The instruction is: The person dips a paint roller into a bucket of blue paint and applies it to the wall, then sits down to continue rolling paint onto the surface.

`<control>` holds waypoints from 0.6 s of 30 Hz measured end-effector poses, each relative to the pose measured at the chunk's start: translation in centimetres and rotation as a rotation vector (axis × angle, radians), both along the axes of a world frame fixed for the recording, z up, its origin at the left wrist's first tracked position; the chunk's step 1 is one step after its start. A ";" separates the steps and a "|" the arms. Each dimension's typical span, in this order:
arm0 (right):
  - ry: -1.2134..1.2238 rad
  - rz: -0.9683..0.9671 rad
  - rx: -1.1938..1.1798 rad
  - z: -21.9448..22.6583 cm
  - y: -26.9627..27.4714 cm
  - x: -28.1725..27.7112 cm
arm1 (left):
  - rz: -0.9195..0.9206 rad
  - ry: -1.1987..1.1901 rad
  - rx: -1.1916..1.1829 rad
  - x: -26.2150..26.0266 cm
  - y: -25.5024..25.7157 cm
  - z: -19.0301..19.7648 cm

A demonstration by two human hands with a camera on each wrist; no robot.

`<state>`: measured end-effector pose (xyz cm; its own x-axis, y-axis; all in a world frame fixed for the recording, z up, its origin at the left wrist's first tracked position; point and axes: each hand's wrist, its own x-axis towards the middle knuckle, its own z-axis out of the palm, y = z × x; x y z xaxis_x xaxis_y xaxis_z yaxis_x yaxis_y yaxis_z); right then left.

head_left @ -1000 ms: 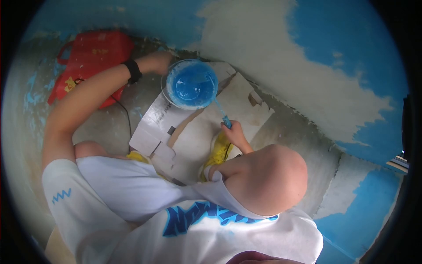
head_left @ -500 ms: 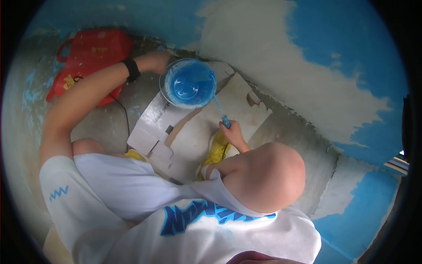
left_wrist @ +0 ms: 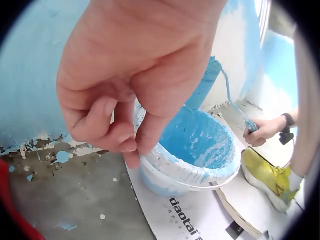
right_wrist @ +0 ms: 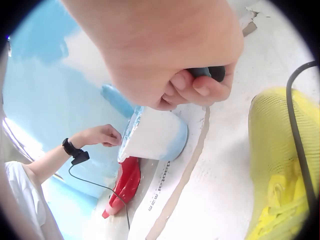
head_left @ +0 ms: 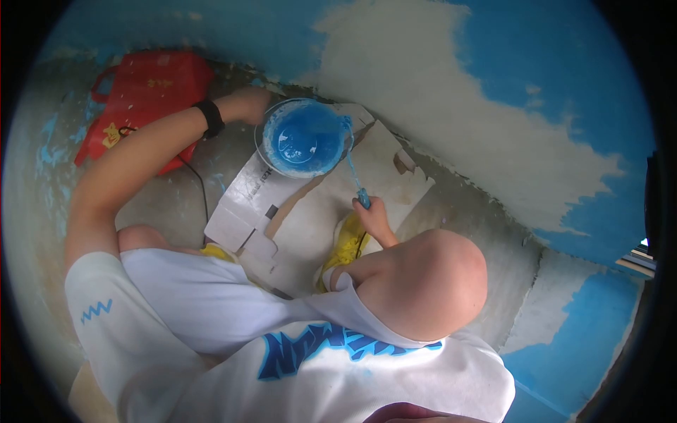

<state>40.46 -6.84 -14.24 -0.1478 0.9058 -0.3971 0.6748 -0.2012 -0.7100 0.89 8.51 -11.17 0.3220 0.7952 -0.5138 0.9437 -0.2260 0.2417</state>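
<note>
A white plastic bucket (left_wrist: 162,170) holds blue paint (head_left: 300,141), and its inner wall is smeared with it. My left hand (head_left: 247,106) pinches the bucket's rim on the left side, thumb against fingertips, as the left wrist view shows closely. In my right hand (head_left: 377,218) I grip the blue handle of a paint roller (left_wrist: 202,85). The paint-coated roller head rests at the bucket's far rim in the left wrist view. Its thin frame runs over the rim down to my fist. In the right wrist view the right hand (right_wrist: 185,65) curls around the dark handle end.
Flattened cardboard (head_left: 247,194) lies under the bucket. A red bag (head_left: 151,92) stands to the left. The wall (head_left: 409,63) behind is partly blue, partly bare white. A yellow shoe (head_left: 345,247) is close to the right hand, and a black cable (head_left: 204,190) trails by the bag.
The roller frame's upper end has shifted from inside the bucket to its right rim. The left hand stays at the bucket's left side, and the right hand has barely moved.
</note>
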 end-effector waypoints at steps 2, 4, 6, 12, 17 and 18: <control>-0.051 0.038 0.000 -0.1 0.0 -0.1 | 0.020 0.000 0.015 0.1 -0.1 0.2; -0.101 0.072 0.004 -0.1 0.1 0.0 | -0.033 -0.012 -0.053 -0.1 0.3 0.1; -0.038 0.037 0.028 -0.1 0.0 0.1 | -0.036 -0.052 0.042 -0.5 0.0 -0.5; -0.064 0.074 -0.007 -0.4 -0.1 0.5 | 0.005 -0.004 -0.060 0.6 -0.7 1.3; 0.001 0.037 -0.010 -0.4 -0.1 1.1 | -0.078 -0.038 0.049 -0.9 0.0 -3.7; -0.029 0.101 -0.057 -0.5 0.0 1.3 | -0.099 -0.036 0.064 -0.6 0.3 -3.1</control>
<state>41.73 -6.81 -14.72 -0.2246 0.8629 -0.4527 0.7135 -0.1708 -0.6795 0.31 8.84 -14.30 0.4181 0.7893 -0.4497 0.9068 -0.3337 0.2575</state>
